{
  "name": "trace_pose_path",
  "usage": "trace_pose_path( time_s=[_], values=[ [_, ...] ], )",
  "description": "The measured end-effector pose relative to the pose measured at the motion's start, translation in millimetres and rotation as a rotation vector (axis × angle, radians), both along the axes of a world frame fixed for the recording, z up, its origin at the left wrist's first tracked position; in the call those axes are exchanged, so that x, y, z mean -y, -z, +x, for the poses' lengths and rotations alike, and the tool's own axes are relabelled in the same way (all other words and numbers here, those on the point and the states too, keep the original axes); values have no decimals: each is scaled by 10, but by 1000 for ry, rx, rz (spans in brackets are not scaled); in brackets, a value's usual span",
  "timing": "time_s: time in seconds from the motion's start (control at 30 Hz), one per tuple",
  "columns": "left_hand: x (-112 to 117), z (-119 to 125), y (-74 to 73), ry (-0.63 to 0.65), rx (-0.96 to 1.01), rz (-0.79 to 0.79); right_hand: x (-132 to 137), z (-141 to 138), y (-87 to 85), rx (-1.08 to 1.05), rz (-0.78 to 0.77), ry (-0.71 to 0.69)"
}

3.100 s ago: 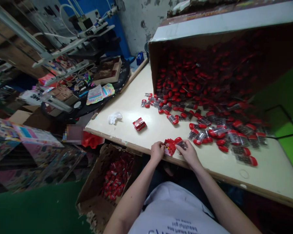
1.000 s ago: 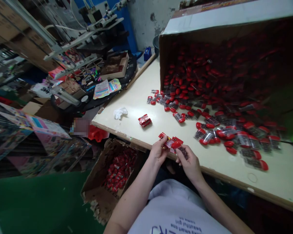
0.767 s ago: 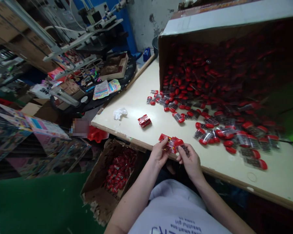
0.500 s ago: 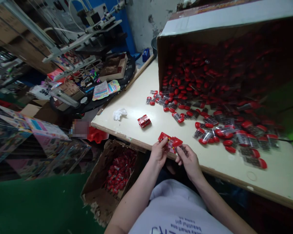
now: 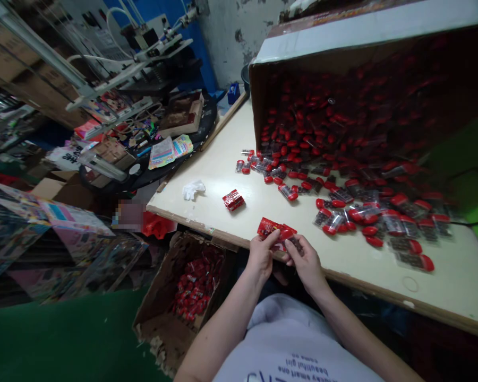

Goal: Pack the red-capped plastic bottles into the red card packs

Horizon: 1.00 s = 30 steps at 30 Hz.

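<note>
The red card (image 5: 265,225) and the small bottle (image 5: 288,232) are held together just above the near edge of the table (image 5: 366,280), between the two hands. The card is gripped by the left hand (image 5: 262,253), and the bottle, red cap outward, is pinched by the right hand (image 5: 306,261); the undersides of both grips are hidden. Whether one card or several are held cannot be told. The bottle is judged to be light and fairly stiff, with a smooth, somewhat slippery wall; it is best taken by the dark-filled body, with the cap left free. The card is judged to be thin, light and easily creased, so it should be held flat by its edge under light thumb pressure. Both forearms are extended forward from the body and converged at the table edge, the left slanted toward the right and the right slanted toward the left. The thumbs are laid on the upper side, and the fingers are curled beneath. A red bundle (image 5: 233,200) is placed beyond the left hand, and loose bottles (image 5: 335,222) are scattered beyond the right hand, before the large box (image 5: 326,43).
</note>
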<state>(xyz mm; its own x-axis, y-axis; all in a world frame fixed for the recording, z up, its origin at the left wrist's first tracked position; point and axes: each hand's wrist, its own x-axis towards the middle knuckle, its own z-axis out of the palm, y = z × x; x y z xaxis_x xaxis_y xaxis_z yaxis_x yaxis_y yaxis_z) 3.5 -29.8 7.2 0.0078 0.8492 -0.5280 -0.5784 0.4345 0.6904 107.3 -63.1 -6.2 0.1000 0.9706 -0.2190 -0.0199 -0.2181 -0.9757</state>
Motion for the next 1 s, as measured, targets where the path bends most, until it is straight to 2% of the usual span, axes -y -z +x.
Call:
trace_pose_path(
  time_s=[0.27, 0.63, 0.87, 1.0],
  values=[
    [-32, -27, 11, 53, -64, -9, -11, 74, 34, 73, -20, -69],
    [19, -85, 49, 117, -90, 19, -54, 107, 0, 51, -31, -117],
    [71, -40, 64, 58, -65, 41, -24, 1, 15, -214, -107, -64],
    [93, 1, 34, 40, -32, 14, -33, -56, 30, -234, -96, -46]
  ],
)
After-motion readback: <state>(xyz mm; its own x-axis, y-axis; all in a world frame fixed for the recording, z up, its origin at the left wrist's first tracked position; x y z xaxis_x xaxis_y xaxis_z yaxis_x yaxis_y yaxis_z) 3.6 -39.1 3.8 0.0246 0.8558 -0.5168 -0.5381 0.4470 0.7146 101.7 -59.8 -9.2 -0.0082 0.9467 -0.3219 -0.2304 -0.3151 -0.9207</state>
